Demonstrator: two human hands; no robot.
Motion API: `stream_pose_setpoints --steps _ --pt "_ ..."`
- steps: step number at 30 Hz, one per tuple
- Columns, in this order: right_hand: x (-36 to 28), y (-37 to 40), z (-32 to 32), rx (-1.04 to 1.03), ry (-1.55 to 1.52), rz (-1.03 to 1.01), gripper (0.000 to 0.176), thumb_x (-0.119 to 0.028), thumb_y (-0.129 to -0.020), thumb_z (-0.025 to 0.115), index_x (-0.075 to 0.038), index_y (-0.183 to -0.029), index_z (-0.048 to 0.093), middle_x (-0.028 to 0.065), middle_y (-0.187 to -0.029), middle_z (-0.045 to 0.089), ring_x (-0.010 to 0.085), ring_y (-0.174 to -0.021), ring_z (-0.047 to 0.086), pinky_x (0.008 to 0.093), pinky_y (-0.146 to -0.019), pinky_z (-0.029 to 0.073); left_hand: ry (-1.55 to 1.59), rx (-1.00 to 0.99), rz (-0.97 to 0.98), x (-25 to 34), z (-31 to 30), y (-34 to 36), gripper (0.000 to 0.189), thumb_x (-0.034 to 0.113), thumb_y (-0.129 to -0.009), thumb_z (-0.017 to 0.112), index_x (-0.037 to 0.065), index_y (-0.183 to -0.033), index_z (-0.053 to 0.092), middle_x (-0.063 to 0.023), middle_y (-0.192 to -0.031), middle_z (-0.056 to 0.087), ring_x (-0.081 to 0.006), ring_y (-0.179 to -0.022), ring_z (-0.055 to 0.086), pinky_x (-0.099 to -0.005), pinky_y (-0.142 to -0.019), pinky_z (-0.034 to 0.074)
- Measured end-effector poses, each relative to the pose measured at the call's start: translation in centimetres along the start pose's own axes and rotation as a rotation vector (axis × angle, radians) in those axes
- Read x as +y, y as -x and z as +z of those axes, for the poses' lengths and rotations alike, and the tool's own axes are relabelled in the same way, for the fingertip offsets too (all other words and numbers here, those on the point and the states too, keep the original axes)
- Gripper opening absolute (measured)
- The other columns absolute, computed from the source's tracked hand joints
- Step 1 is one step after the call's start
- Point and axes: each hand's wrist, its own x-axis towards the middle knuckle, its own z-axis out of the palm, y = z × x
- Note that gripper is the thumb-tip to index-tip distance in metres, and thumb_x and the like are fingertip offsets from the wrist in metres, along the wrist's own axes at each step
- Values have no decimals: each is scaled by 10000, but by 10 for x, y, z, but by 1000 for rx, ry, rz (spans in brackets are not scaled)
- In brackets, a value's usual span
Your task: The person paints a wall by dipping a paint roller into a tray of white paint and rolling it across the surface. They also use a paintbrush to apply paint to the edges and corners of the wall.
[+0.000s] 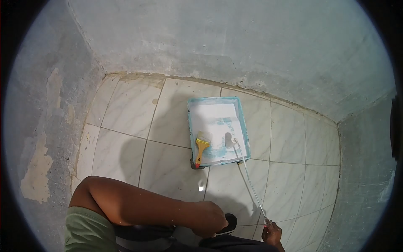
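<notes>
Left arm [142,203] is bent across the view; whether the left hand [210,218] is closed cannot be told. A thin rod [250,180] is gripped by the right hand [272,232], its far end set in the floor-placed paint tray [218,113], beside a brush [201,149].

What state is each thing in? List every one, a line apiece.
Paint tray: holding white paint
Rod: slanted, far end in tray
Brush: lying on tray, bristles inward
Left wall: peeling in patches
Floor tiles: stained near wall
Left hand: fingers curled, contents hidden
Right hand: closed on rod
</notes>
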Motion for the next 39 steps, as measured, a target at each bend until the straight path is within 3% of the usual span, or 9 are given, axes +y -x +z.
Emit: stream_pose_setpoints --steps 8,15,20,25,27,33,35,36,39 --pt "-9 -26 -56 -187 58 55 389 -99 -872 616 -79 -1260 636 168 -751 601 361 -616 625 466 -519 506 0 144 -58 -7 -14 -59 263 232 -855 670 30 -1022 677 -182 -1001 708 -363 -988 685 -467 -868 535" --pt "-32 -55 -76 -258 35 67 372 -112 -905 581 -56 -1267 647 171 -812 612 352 -681 648 459 -596 539 119 165 -447 -3 23 -61 367 314 -896 660 25 -1123 649 -205 -1062 673 -374 -1034 656 -482 -885 519" --pt "-45 -18 -127 -278 -79 113 356 -86 -911 575 -38 -1259 634 184 -839 644 369 -712 662 478 -628 538 400 400 -567 96 39 -22 417 365 -940 616 46 -1208 634 -169 -1083 681 -366 -1048 656 -486 -915 510" --pt "-83 -100 -172 -310 -127 90 448 -77 -886 547 -70 -1332 597 187 -872 654 344 -812 675 461 -730 550 667 522 -612 202 70 2 451 397 -957 597 66 -1263 624 -153 -1105 692 -345 -1043 660 -461 -926 511" --pt "-105 -131 -207 -396 -77 86 510 -89 -874 539 -75 -1384 558 179 -891 658 347 -822 672 460 -733 552 726 443 -707 239 55 8 436 392 -954 601 73 -1249 629 -150 -1115 702 -329 -1034 670 -447 -922 519" --pt "-139 -107 -323 -312 -339 249 682 -226 -896 640 -37 -1502 388 227 -983 699 434 -903 677 523 -788 538 774 801 -780 283 -40 23 394 385 -916 641 83 -1165 681 -127 -1040 728 -312 -977 698 -421 -886 541" --pt "-116 -81 -328 -474 -270 188 430 -428 -961 577 -20 -1070 660 250 -903 700 462 -875 674 543 -777 536 680 1029 -894 265 -58 23 359 341 -896 640 66 -1122 687 -170 -1020 714 -362 -1008 678 -463 -895 528" --pt "-116 -75 -351 -525 -249 215 470 -465 -991 505 -14 -967 636 253 -949 701 455 -894 683 547 -798 546 690 1074 -906 258 -68 25 359 341 -896 640 66 -1122 687 -170 -1020 714 -362 -1008 678 -463 -895 528" --pt "-107 -70 -386 -514 -92 221 460 -468 -985 523 -32 -904 647 245 -853 699 460 -821 688 556 -744 548 734 1218 -1080 226 -76 40 370 355 -904 615 74 -1130 693 -168 -1066 712 -370 -1036 670 -470 -935 516"
